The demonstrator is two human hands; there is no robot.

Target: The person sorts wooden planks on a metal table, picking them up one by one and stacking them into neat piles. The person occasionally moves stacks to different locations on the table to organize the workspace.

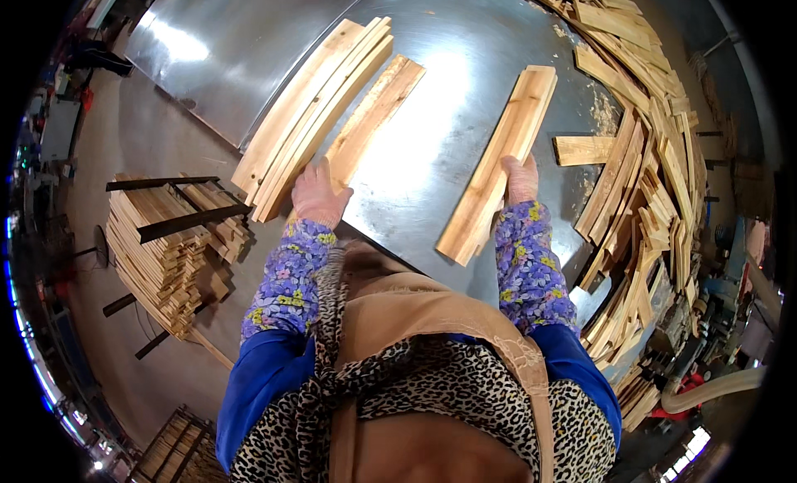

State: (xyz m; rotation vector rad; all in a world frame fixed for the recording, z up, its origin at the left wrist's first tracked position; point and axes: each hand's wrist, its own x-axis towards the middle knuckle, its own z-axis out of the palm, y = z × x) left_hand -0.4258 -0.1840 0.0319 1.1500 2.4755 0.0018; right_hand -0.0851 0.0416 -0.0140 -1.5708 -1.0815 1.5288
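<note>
My left hand (320,196) is closed around the near end of a narrow wooden board (378,109), which lies slanted on the metal table (432,184). Just left of it, a stack of longer boards (311,109) lies side by side, close to my fingers. My right hand (520,180) grips the right edge of a wooden plank (502,155), with its fingers partly hidden beneath. Lines along that plank suggest more than one strip, but I cannot tell how many pieces it is.
A large heap of loose boards (656,142) lines the table's right side, with a short piece (581,151) jutting inward. Wood chips (604,113) lie beside it. On the lower left, stacked boards (158,250) rest among dark metal bars (195,223). A bundle of thin sticks (176,446) sits farther down.
</note>
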